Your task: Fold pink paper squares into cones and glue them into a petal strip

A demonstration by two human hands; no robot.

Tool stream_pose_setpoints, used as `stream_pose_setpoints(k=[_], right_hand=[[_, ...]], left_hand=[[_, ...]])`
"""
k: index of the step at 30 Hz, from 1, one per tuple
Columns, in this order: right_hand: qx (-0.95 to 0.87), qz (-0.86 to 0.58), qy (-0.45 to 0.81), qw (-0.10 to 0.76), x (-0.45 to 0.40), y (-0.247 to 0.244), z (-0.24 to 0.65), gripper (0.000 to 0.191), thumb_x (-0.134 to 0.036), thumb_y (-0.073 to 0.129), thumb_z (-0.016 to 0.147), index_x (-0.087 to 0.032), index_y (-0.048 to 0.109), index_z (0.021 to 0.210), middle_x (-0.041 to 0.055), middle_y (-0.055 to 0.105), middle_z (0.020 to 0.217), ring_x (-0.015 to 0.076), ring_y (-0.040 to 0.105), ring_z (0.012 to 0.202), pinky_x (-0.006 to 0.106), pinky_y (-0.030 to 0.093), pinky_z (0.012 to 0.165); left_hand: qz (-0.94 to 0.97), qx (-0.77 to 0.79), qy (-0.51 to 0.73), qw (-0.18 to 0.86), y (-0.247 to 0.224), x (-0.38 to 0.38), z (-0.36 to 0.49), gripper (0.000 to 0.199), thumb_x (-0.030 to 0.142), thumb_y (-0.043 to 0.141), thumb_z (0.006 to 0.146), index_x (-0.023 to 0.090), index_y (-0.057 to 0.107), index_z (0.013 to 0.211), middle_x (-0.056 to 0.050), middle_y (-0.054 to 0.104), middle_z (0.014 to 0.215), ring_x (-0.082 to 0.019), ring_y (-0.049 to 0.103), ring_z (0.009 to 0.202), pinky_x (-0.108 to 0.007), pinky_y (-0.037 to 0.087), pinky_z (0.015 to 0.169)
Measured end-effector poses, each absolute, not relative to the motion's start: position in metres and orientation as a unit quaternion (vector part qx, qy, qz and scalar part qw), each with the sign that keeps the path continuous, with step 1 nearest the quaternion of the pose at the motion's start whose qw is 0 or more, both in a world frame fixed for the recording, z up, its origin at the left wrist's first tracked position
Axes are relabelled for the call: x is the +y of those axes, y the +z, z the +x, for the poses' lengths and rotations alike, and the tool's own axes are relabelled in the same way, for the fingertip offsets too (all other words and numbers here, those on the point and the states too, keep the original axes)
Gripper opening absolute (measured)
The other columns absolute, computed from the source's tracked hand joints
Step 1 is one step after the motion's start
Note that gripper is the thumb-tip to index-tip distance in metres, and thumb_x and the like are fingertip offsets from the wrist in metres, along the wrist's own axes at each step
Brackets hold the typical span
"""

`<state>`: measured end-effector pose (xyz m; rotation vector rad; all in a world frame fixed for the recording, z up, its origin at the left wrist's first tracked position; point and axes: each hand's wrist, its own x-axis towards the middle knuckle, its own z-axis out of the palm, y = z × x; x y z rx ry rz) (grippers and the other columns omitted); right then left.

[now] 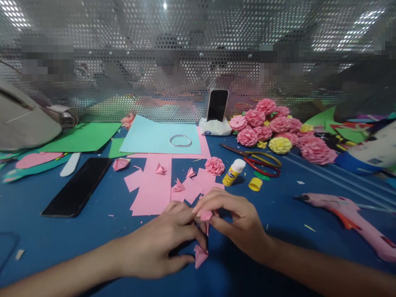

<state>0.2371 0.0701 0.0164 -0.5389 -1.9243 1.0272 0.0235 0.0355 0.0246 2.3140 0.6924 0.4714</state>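
Note:
My left hand is low in the middle of the view, its thumb and index fingertip closed around a small folded pink paper piece. Just above it, my right hand pinches another folded pink paper piece; its fingertips meet those of the left hand and partly hide this piece. Beyond the hands lie cut pink paper sheets, with small folded pieces on top. A ruffled pink paper flower sits by an uncapped glue stick, whose yellow cap is beside it.
Scissors and a pink glue gun lie to the right, below a heap of pink paper flowers. A black phone lies left. Light-blue paper and another phone, propped on a tissue pack, are behind.

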Motion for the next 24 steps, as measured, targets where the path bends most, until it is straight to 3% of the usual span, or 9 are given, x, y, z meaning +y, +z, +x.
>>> stream_pose_setpoints(k=[3,8,15,20,24], right_hand=[[-0.778,-0.207,0.417,0.421,0.0703,0.0164,0.2383,0.014,-0.009,0.062,0.09,-0.019,0.071,0.091,0.0038,0.073,0.091,0.0166,0.065,0.085,0.029,0.051,0.076],[-0.779,-0.212,0.426,0.408,0.0703,0.0166,0.2396,0.008,-0.015,0.062,0.092,-0.019,0.069,0.092,0.0039,0.071,0.085,0.0167,0.064,0.08,0.029,0.049,0.072],[-0.777,-0.222,0.423,0.409,0.0702,0.0159,0.2404,0.009,-0.012,0.063,0.09,-0.018,0.069,0.091,0.003,0.069,0.085,0.0153,0.062,0.079,0.027,0.048,0.071],[-0.768,-0.232,0.432,0.411,0.0701,0.016,0.2394,0.01,-0.011,0.064,0.089,-0.02,0.069,0.089,0.0006,0.067,0.083,0.0132,0.061,0.076,0.024,0.047,0.067],[-0.764,-0.25,0.43,0.411,0.0703,0.0163,0.2384,0.01,-0.012,0.064,0.091,-0.021,0.068,0.091,-0.0009,0.067,0.084,0.0122,0.061,0.076,0.022,0.047,0.068]], left_hand=[[0.887,0.277,0.185,0.319,0.0244,0.0356,0.024,0.016,0.013,0.071,0.086,0.022,0.061,0.095,-0.002,0.06,0.109,-0.02,0.052,0.104,-0.032,0.037,0.093],[0.877,0.293,0.213,0.316,0.0202,0.0353,0.024,0.024,0.011,0.074,0.08,0.02,0.054,0.087,0.001,0.06,0.098,-0.018,0.052,0.096,-0.031,0.036,0.09],[0.89,0.262,0.171,0.331,0.0188,0.0332,0.0249,0.034,0.011,0.071,0.084,0.024,0.057,0.112,0.001,0.063,0.111,-0.018,0.054,0.104,-0.032,0.034,0.095],[0.89,0.262,0.179,0.327,0.0215,0.0339,0.0262,0.019,0.016,0.073,0.085,0.024,0.063,0.099,0.002,0.066,0.103,-0.018,0.056,0.1,-0.033,0.034,0.094],[0.861,0.295,0.253,0.329,0.0249,0.0365,0.026,0.023,0.007,0.069,0.082,0.022,0.061,0.097,0.003,0.067,0.096,-0.015,0.058,0.092,-0.032,0.035,0.094]])
